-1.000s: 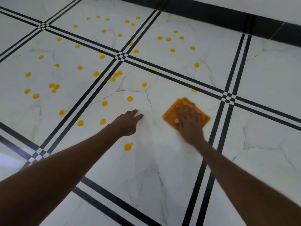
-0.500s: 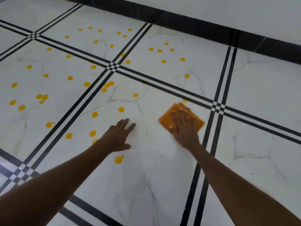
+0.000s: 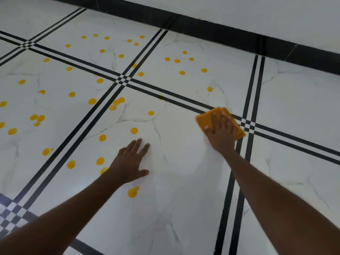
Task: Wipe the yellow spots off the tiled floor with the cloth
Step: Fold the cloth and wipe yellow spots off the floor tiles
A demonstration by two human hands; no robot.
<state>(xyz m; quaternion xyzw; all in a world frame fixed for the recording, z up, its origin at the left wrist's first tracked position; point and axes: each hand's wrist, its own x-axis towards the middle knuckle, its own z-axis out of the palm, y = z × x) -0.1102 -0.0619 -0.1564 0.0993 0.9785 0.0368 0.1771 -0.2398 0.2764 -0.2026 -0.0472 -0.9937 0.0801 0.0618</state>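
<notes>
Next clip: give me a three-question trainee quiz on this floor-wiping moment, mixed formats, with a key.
1. True or false: the left hand holds the cloth.
2. Which hand presses the cloth? A) the right hand B) the left hand C) both
3. Fill in: the yellow spot closest to the left wrist lies on the ___ floor.

Key: 1 false; it rests flat on bare tile. 2 A. 3 tiled.
</notes>
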